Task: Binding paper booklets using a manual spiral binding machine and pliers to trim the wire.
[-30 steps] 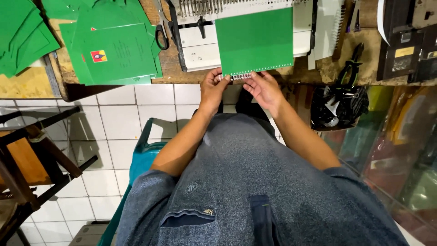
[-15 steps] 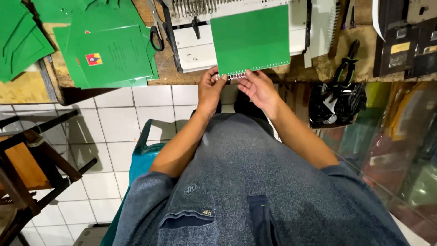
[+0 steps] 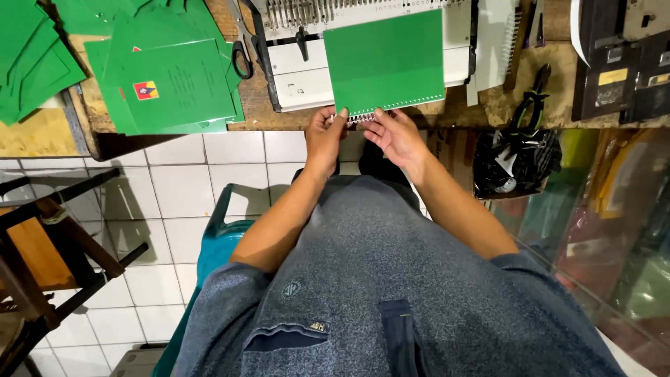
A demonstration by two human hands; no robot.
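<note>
The green notebook point(image 3: 385, 59) lay flat at the near edge of the workbench point(image 3: 460, 112), its wire spiral point(image 3: 363, 116) along the near side and its far part resting on the white binding machine point(image 3: 307, 66). Your left hand point(image 3: 325, 134) was at the spiral's left end, fingers curled together and pinched on the wire at the cover's near-left corner. Your right hand point(image 3: 396, 136) was just beside it to the right, fingertips pressed together against the spiral under the cover's edge, thumb pointing left toward the other hand. Whether the right fingers actually clamped the wire or only touched it, you could not tell from the picture. The two hands were near each other, apart by a short stretch of spiral.

To the left of the machine, a pair of scissors point(image 3: 241, 49) with black handles lay on the bench, and further left a stack of green covers point(image 3: 174, 87) sat fanned out, the top one bearing a small red and yellow badge. To the right, black-handled pliers point(image 3: 534, 98) hung over the bench edge above a black plastic bag point(image 3: 516, 164). Near you on the left, a teal chair point(image 3: 223, 237) stood on the white tiled floor point(image 3: 181, 188).
</note>
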